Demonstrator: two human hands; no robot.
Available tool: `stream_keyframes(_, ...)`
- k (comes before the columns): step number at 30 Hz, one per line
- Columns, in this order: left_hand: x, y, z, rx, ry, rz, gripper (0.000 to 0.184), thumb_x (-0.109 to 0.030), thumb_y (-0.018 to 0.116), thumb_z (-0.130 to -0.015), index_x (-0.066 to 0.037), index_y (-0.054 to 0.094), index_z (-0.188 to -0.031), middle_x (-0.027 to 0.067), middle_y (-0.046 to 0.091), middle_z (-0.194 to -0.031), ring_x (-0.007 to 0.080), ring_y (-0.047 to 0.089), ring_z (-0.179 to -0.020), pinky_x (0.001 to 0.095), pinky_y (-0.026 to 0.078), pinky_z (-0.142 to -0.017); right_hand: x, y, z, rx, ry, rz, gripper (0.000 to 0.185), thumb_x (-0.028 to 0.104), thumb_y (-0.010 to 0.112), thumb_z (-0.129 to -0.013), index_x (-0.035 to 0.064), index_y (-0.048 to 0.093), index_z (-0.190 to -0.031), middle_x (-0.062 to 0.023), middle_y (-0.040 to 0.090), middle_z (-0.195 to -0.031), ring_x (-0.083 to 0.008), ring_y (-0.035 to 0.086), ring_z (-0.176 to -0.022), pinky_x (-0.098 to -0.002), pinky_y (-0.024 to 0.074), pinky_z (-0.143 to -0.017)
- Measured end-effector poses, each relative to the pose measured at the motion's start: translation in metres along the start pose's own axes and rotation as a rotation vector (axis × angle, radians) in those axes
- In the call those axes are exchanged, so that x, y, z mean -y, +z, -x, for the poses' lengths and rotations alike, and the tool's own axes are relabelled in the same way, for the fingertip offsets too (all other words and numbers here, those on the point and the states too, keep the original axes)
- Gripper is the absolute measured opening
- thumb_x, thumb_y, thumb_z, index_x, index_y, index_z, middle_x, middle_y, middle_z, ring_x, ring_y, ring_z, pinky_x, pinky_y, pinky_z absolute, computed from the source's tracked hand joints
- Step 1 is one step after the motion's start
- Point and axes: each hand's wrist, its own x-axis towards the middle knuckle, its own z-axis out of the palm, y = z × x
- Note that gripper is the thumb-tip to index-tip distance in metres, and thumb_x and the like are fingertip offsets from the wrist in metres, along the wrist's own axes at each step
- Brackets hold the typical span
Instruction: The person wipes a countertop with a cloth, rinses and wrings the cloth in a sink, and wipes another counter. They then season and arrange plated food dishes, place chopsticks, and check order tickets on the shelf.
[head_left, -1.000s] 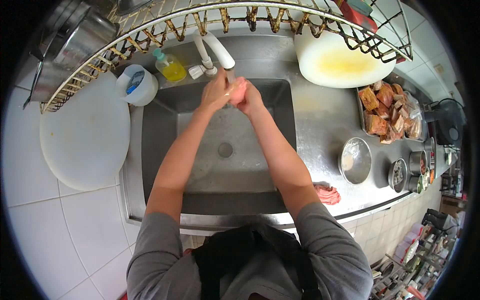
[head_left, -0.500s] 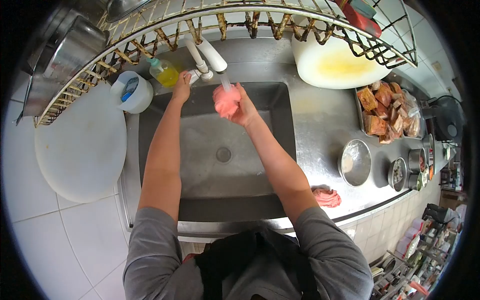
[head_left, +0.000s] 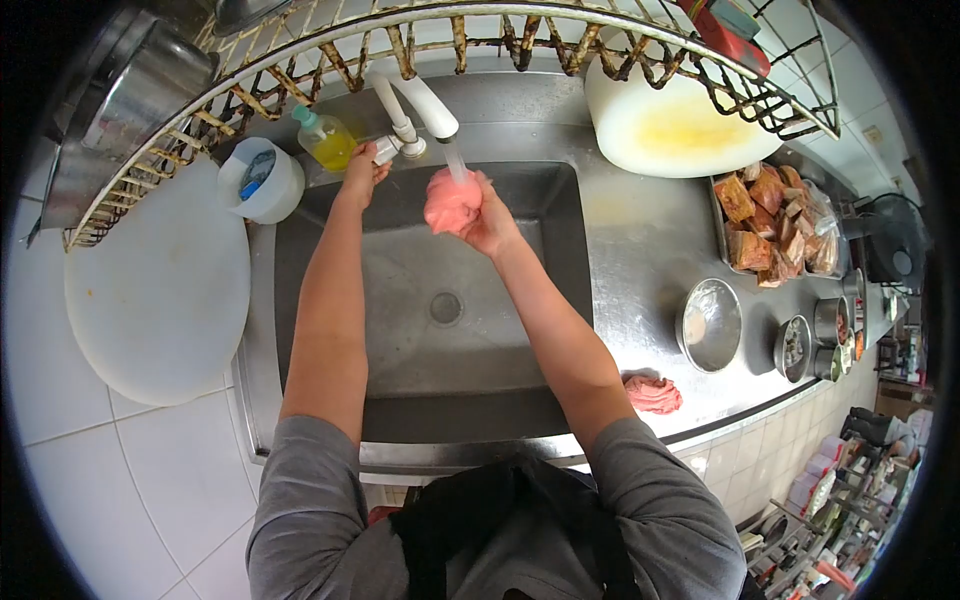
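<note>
My right hand is closed around a bunched pink cloth above the far part of the steel sink. A stream of water from the white faucet runs onto the cloth. Left of the spout, my left hand has its fingers curled at the end of the white faucet handle. A soap bottle with yellow liquid stands just behind that hand. To its left is a white tub with a scrubber and something blue inside.
A rusty wire rack hangs over the back. White round boards stand at left and back right. On the right counter are a tray of browned chunks, a metal bowl, smaller bowls and another pink cloth.
My left hand has shifted slightly down and left at the faucet handle, with its fingers more curled. The cloth stays in my right hand under the running water and looks rounder.
</note>
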Motion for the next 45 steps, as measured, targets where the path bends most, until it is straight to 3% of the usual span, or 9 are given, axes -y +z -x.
stream_keyframes(13, -0.014, 0.001, -0.014, -0.038, -0.215, -0.206, 0.042, -0.039, 0.037, -0.099, -0.001, 0.053, -0.107, 0.0087, 0.062, -0.077, 0.0132, 0.06, -0.057, 0.0254, 0.048, -0.048, 0.006, -0.008, 0.0, 0.009, -0.147, 0.143, 0.049, 0.046, 0.033, -0.098, 0.0062, 0.052, -0.119, -0.0114, 0.061, -0.111, -0.0243, 0.06, -0.101, -0.0398, 0.0489, -0.089)
stream_keyframes(19, -0.029, 0.003, 0.004, -0.154, -0.461, 0.43, 0.024, -0.023, 0.053, -0.094, -0.006, 0.053, -0.111, 0.0133, 0.055, -0.111, 0.02, 0.059, -0.094, 0.0314, 0.054, -0.074, 0.009, -0.02, 0.004, -0.045, -0.09, 0.209, 0.052, 0.051, 0.038, -0.095, 0.0077, 0.053, -0.118, -0.0081, 0.061, -0.111, -0.0213, 0.059, -0.104, -0.0379, 0.047, -0.091)
stream_keyframes(22, -0.019, -0.006, 0.022, 0.133, 0.008, 0.218, 0.038, -0.017, 0.06, -0.09, -0.006, 0.045, -0.124, 0.0148, 0.043, -0.118, 0.0248, 0.053, -0.097, 0.0385, 0.051, -0.087, 0.01, -0.031, 0.003, -0.009, -0.045, 0.24, 0.053, 0.054, 0.044, -0.092, 0.008, 0.055, -0.117, -0.0076, 0.061, -0.111, -0.0206, 0.059, -0.102, -0.037, 0.0473, -0.09)
stream_keyframes(27, 0.01, 0.022, 0.068, -0.086, 0.193, 0.166, 0.064, -0.027, 0.059, -0.091, -0.013, 0.021, -0.141, 0.0127, 0.046, -0.119, 0.0207, 0.054, -0.101, 0.0346, 0.048, -0.088, 0.003, -0.024, 0.019, -0.341, -0.393, 0.571, 0.033, 0.038, 0.062, -0.086, 0.0061, 0.058, -0.096, -0.0078, 0.063, -0.098, -0.0205, 0.059, -0.091, -0.0357, 0.047, -0.079)
stream_keyframes(31, 0.02, 0.08, 0.182, 0.362, -0.567, 0.439, 0.057, -0.054, 0.047, -0.092, -0.012, 0.035, -0.128, 0.0118, 0.048, -0.109, 0.0238, 0.052, -0.101, 0.047, 0.045, -0.085, -0.008, -0.016, 0.047, -0.339, -0.983, 1.217, 0.025, 0.023, 0.071, -0.079, 0.004, 0.055, -0.079, -0.0093, 0.059, -0.084, -0.0251, 0.055, -0.08, -0.0376, 0.0442, -0.071)
stream_keyframes(33, 0.013, 0.107, 0.231, 0.672, -0.348, 0.878, 0.065, -0.056, 0.052, -0.088, -0.008, 0.04, -0.13, 0.012, 0.057, -0.107, 0.0174, 0.058, -0.096, 0.033, 0.049, -0.08, -0.017, 0.001, 0.073, -0.383, -1.109, 1.431, 0.024, 0.018, 0.071, -0.076, 0.0036, 0.052, -0.074, -0.0108, 0.052, -0.076, -0.0296, 0.049, -0.074, -0.0378, 0.042, -0.07)
stream_keyframes(36, 0.065, 0.114, 0.213, 0.647, -0.156, 0.881, 0.042, -0.038, 0.059, -0.09, -0.004, 0.047, -0.112, 0.0145, 0.06, -0.106, 0.0191, 0.059, -0.098, 0.0294, 0.049, -0.084, -0.033, 0.001, 0.094, -0.395, -1.09, 1.288, 0.019, 0.017, 0.065, -0.084, 0.005, 0.05, -0.081, -0.0079, 0.052, -0.078, -0.0249, 0.05, -0.075, -0.0341, 0.0426, -0.07)
stream_keyframes(40, -0.009, 0.143, 0.278, 0.051, 0.113, 0.826, 0.017, 0.0, 0.061, -0.083, -0.002, 0.051, -0.096, 0.0134, 0.063, -0.1, 0.018, 0.061, -0.091, 0.0289, 0.05, -0.081, -0.035, 0.032, 0.112, -0.483, -0.894, 0.466, 0.008, 0.014, 0.046, -0.097, 0.0119, 0.041, -0.103, 0.001, 0.048, -0.091, -0.0108, 0.049, -0.08, -0.0244, 0.0445, -0.071)
stream_keyframes(45, -0.033, 0.117, 0.302, 0.222, 0.597, 0.183, 0.008, 0.004, 0.062, -0.072, -0.003, 0.06, -0.074, 0.0085, 0.066, -0.083, 0.0157, 0.063, -0.082, 0.0294, 0.05, -0.073, -0.025, 0.038, 0.134, -0.174, -0.39, 0.032, 0.025, 0.015, 0.041, -0.098, 0.0124, 0.043, -0.123, -0.0023, 0.052, -0.098, -0.0135, 0.056, -0.088, -0.0282, 0.0499, -0.077)
